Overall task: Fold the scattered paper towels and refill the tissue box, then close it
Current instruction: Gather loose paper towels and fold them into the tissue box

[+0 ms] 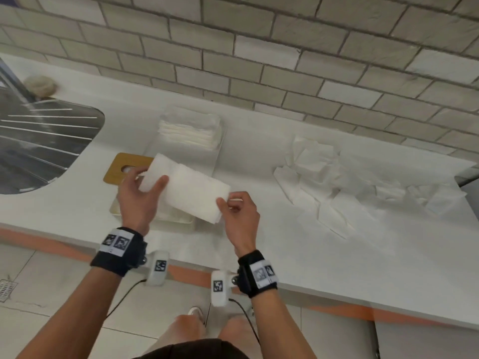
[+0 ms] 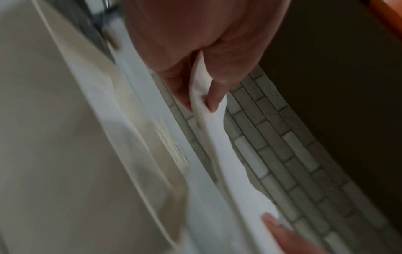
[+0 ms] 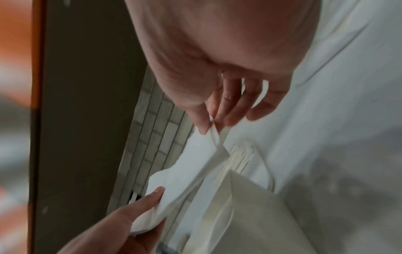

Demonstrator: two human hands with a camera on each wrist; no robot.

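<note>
Held a folded paper towel (image 1: 190, 189) in the air between both hands, just above the open tissue box (image 1: 178, 219) at the near edge of the white table (image 1: 337, 255). Left hand (image 1: 138, 198) curled round the towel's far end, thumb (image 1: 158, 183) on top and fingers underneath; pinch plain in the left wrist view too (image 2: 212, 98). Right hand (image 1: 239, 212) pinched the near corner between thumb and forefinger, remaining fingers bent loosely; same pinch seen from the right wrist (image 3: 208, 120). Towel doubled over lengthwise, slanting from upper left down to lower right across the box's mouth, hiding most of it. Only the box's pale rim showing beneath the hands; contents too hidden to judge.

Lay flat just left of the box and behind the left hand: wooden lid (image 1: 124, 165) with an oval slot. Stood behind the box, nearer the tiled wall (image 1: 259, 47): neat stack of folded towels (image 1: 190, 130). Scattered well to the right on the table: loose, crumpled paper towels (image 1: 337, 182), overlapping one another. Steel sink drainer (image 1: 39, 141) at the far left.
</note>
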